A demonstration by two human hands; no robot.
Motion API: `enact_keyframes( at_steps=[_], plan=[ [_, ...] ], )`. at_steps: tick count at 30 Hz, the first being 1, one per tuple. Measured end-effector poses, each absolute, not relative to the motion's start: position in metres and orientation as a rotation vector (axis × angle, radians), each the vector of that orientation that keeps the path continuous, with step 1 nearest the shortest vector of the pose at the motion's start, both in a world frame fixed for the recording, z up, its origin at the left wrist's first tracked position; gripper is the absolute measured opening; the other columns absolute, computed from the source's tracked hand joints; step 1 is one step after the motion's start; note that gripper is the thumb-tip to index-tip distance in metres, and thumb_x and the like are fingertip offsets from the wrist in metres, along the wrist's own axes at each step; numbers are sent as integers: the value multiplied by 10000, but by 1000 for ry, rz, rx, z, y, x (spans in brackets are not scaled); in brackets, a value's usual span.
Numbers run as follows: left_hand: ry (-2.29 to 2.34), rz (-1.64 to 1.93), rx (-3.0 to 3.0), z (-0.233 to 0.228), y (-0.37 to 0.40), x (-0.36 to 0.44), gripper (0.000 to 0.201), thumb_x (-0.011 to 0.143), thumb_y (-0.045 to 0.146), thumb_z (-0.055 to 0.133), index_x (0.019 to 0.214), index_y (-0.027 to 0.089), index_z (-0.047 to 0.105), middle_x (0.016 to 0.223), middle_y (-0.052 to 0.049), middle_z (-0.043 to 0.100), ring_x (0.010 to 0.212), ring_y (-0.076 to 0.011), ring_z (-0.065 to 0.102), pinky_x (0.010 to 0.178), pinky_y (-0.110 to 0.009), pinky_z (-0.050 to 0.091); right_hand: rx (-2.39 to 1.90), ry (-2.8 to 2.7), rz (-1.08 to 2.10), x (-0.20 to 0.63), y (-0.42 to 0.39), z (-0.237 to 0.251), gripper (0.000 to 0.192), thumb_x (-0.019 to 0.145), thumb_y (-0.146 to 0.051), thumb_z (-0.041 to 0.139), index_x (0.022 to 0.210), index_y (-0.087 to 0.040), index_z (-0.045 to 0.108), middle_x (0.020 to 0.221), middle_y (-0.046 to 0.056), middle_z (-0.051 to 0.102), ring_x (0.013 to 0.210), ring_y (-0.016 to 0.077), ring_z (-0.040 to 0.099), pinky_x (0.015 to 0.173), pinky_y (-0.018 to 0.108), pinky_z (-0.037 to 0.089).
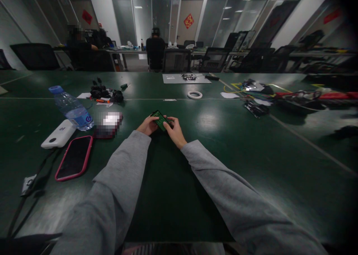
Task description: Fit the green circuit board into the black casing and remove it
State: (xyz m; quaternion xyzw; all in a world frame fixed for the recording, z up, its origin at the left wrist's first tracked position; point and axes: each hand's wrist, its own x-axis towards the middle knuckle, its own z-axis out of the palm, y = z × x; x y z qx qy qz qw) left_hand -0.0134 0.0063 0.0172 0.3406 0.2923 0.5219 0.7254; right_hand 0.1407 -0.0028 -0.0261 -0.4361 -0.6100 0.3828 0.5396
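Observation:
A small green circuit board (161, 123) with dark edges is held tilted just above the green tabletop, between my two hands. My left hand (148, 125) grips its left side, thumb resting on the upper face. On the opposite side my right hand (176, 132) has its thumb pressed on the board's lower right part and its fingers bent around the edge. Both thumbs cover bits of the board, and its underside is hidden.
To the left are a tilted water bottle (74, 109), a white power bank (58, 134) with a cable and a pink-cased phone (75, 158). Ahead lies a white ring (194, 94). Cables and a red-and-black bundle (300, 100) spread at the right. People sit at far desks.

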Motion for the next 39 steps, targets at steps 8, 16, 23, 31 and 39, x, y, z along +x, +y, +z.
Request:
enact_keyframes(
  at_steps=[8, 16, 23, 31, 39],
  plan=[
    [658, 1124, 627, 14, 9, 5, 162, 822, 231, 612, 959, 150, 639, 814, -32, 691, 711, -120, 629, 729, -257, 474, -1122, -1445, 375, 143, -17, -9, 423, 813, -391, 610, 1144, -172, 464, 1068, 84, 585, 987, 190, 583, 886, 348, 477],
    [711, 1184, 542, 8, 8, 25, 389, 905, 513, 539, 953, 143, 651, 744, -40, 644, 722, -138, 611, 839, -305, 506, -1222, -1732, -64, 146, -24, -1, 379, 840, -282, 575, 1194, -182, 482, 1166, 110, 529, 1106, 254, 481, 918, 422, 419],
    [803, 1236, 541, -3, 16, 17, 549, 814, 636, 591, 1034, 139, 662, 739, -56, 645, 761, -157, 643, 735, -274, 529, -1184, -1933, -163, 143, -27, 1, 420, 843, -223, 566, 1250, -181, 471, 1221, 122, 486, 1132, 270, 444, 926, 426, 406],
    [668, 1193, 574, 0, 10, 12, 577, 884, 625, 481, 1138, 134, 644, 953, -127, 697, 993, -249, 656, 860, -390, 556, -1070, -2037, -112, 140, -34, 0, 566, 885, -408, 568, 1372, -205, 361, 1397, 131, 376, 1303, 281, 358, 1040, 462, 356],
    [645, 1198, 633, -1, 12, 16, 643, 818, 637, 581, 1211, 130, 620, 969, -122, 703, 950, -224, 669, 894, -362, 537, -1036, -1969, -53, 140, -34, 2, 540, 912, -414, 503, 1381, -212, 327, 1446, 115, 373, 1365, 253, 325, 1104, 468, 317]
  ],
)
